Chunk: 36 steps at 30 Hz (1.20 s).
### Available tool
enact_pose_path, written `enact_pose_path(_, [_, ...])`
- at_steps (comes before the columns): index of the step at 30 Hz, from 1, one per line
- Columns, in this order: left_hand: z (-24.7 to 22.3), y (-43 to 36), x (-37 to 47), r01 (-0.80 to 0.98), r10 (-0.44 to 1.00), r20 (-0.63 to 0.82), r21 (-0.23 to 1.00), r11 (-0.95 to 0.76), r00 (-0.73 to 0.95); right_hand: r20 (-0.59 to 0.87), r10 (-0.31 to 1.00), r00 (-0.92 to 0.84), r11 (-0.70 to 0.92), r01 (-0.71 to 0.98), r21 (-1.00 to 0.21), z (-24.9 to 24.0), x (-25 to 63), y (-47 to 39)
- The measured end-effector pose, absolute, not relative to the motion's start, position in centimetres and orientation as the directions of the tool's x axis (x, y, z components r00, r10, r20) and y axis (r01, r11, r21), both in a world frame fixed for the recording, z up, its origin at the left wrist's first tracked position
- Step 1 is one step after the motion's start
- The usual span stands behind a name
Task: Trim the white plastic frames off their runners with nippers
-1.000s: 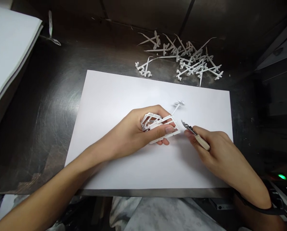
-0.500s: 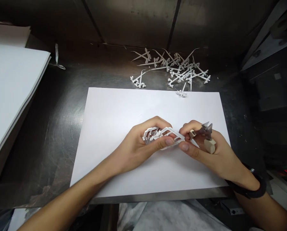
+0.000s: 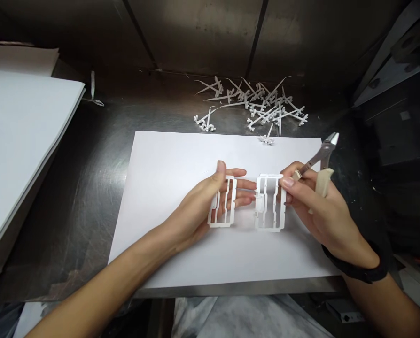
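Observation:
My left hand (image 3: 199, 202) has its fingers stretched out to the right and its thumb raised. A white plastic frame (image 3: 232, 202) with long slots rests in it, against palm and fingers. My right hand (image 3: 319, 206) pinches a second, similar white plastic frame (image 3: 282, 206) at its upper right corner, between thumb and fingers. The left fingertips reach that frame's left edge; whether they touch is unclear. Tucked in the same right hand are side cutters (image 3: 324, 152) with cream grips, jaws pointing up and away. Both frames are upright above a white sheet (image 3: 167, 164).
Behind the sheet lies a heap of white plastic sprue pieces (image 3: 266, 105), one small piece (image 3: 266, 140) overlapping its far edge. A stack of white sheets (image 3: 27, 122) stands at left on the metal bench (image 3: 107, 136). A metal wall (image 3: 203, 37) closes the back.
The two frames, bunched together in the left hand before, are now apart, one at each hand. The right hand has turned, raising the cutters' jaws. The left fingers have straightened.

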<state>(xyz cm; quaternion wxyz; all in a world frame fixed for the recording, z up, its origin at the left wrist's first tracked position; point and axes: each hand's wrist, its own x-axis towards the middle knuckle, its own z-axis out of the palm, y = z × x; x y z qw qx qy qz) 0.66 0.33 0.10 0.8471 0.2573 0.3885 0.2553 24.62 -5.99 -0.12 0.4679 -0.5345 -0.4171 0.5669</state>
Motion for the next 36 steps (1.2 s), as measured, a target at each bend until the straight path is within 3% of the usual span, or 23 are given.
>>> enact_pose_path(3, [0.3, 0.4, 1.0, -0.244, 0.578, -0.605, 0.546, 0.802, 0.548, -0.237, 0.971, -0.029, -0.238, -0.060, -0.969, -0.4, 24.9, -5.6])
enact_pose_path(8, [0.4, -0.2, 0.5, -0.232, 0.605, -0.439, 0.648, 0.725, 0.664, -0.118, 0.992, -0.044, -0.114, 0.089, -0.989, 0.3, 24.6, -5.7])
enact_pose_path(13, [0.6, -0.5, 0.0, -0.179, 0.615, -0.364, 0.743, 0.644, 0.700, -0.029, 0.998, -0.062, -0.022, 0.115, -0.993, 0.6, 24.7, -5.8])
enact_pose_path(25, [1.1, -0.1, -0.7, -0.136, 0.610, -0.253, 0.845, 0.518, 0.751, -0.003, 0.990, -0.138, 0.020, 0.171, -0.985, 1.0, 24.6, -5.9])
enact_pose_path(32, [1.3, -0.8, -0.4, -0.074, 0.709, -0.170, 0.951, 0.300, 0.684, -0.016, 0.988, -0.152, 0.011, 0.171, -0.985, 1.1, 24.4, -6.0])
enact_pose_path(36, [1.2, -0.8, -0.2, -0.130, 0.694, -0.175, 0.923, 0.363, 0.698, -0.077, 0.992, -0.104, -0.064, 0.121, -0.991, 0.8, 24.5, -6.2])
